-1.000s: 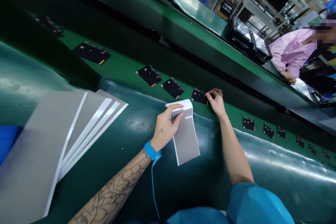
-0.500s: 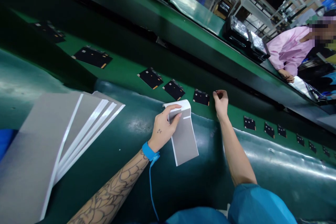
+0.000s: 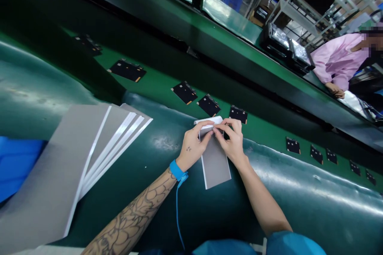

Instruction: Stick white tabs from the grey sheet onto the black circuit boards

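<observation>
My left hand (image 3: 193, 145), with a blue wrist strap (image 3: 178, 170) and cord, grips a small grey sheet (image 3: 216, 167) near its top. That end is bent over and shows a white underside. At the bent edge, my right hand (image 3: 235, 141) pinches with thumb and fingers, its tips meeting those of the left. Whatever lies between the right fingertips is too small to make out. Just beyond the right hand, a black circuit board (image 3: 238, 114) with an orange tab lies on the green belt.
Larger grey sheets (image 3: 74, 147) with white edges lie fanned on the left, beside a blue object (image 3: 19, 163). More black boards (image 3: 128, 69) lie along the green belt (image 3: 158, 83). Beyond the dark rail, a person in pink (image 3: 339, 57) sits near black trays (image 3: 287, 48).
My right hand has come from beside the belt to the sheet's bent top edge. My left hand keeps its hold. The whole view has shifted slightly.
</observation>
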### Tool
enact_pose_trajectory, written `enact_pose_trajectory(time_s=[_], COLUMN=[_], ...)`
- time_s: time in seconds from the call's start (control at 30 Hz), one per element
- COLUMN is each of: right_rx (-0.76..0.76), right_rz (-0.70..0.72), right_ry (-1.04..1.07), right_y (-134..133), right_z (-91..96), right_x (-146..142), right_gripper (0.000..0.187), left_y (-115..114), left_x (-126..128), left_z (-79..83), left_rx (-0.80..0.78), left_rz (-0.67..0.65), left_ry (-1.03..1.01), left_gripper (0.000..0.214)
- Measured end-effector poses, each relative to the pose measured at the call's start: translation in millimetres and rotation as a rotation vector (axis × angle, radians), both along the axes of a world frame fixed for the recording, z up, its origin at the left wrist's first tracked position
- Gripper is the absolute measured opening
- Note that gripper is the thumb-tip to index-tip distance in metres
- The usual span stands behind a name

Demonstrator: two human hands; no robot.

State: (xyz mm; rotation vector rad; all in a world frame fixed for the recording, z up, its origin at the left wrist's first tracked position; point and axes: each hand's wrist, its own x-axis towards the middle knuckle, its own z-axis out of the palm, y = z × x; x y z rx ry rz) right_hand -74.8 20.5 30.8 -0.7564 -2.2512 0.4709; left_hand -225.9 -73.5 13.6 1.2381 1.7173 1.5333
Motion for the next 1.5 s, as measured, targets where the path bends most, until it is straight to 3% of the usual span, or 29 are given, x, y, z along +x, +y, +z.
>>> enact_pose_trajectory(time_s=[0.27,0.37,0.53,0.63,0.73,1.1,1.3,1.4,1.5], right_rx=[-0.076,-0.179,-0.353,-0.37,-0.404,-0.362,-0.328,-0.299,-0.225], right_rz=[-0.005,-0.011,-0.258,-0.36,-0.362,-0.421,-0.55,-0.559,-0.344], right_ry=[-0.052,-0.023,0.121,0.0,-0.13,-0.261,-0.124,0.063,0.073], right_y=[-7.1,0.8,67.7,109.2,125.4,123.5,127.9,110.3,68.3], right_z=[2.4,5.9,-0.5,-12.2,-23.6,-31.0,-37.5,-25.7,-4.4], right_x=[-5.2,-0.5,47.1,77.4,88.2,90.6,94.9,84.4,57.8], right_gripper=[0.008,0.011,0.029,0.039,0.041,0.037,0.039,0.032,0.024], left_y=[0.5,-0.3,-2.9,-3.5,-3.8,-3.8,-4.0,-3.1,-1.6], left_x=[0.8,0.6,0.7,1.3,1.6,0.2,0.7,1.0,1.5], left_z=[-1.1,0.3,1.9,1.6,0.4,2.4,3.3,0.7,-1.2], left_rx=[0.025,0.011,-0.068,-0.071,-0.068,-0.075,-0.06,-0.061,-0.049], left_rz=[-0.013,0.001,0.017,0.014,0.017,0.015,0.013,0.018,0.014], left_ry=[0.0,0.012,0.04,0.048,0.056,0.073,0.067,0.062,0.051], left_gripper=[0.026,0.024,0.022,0.022,0.022,0.022,0.022,0.022,0.023])
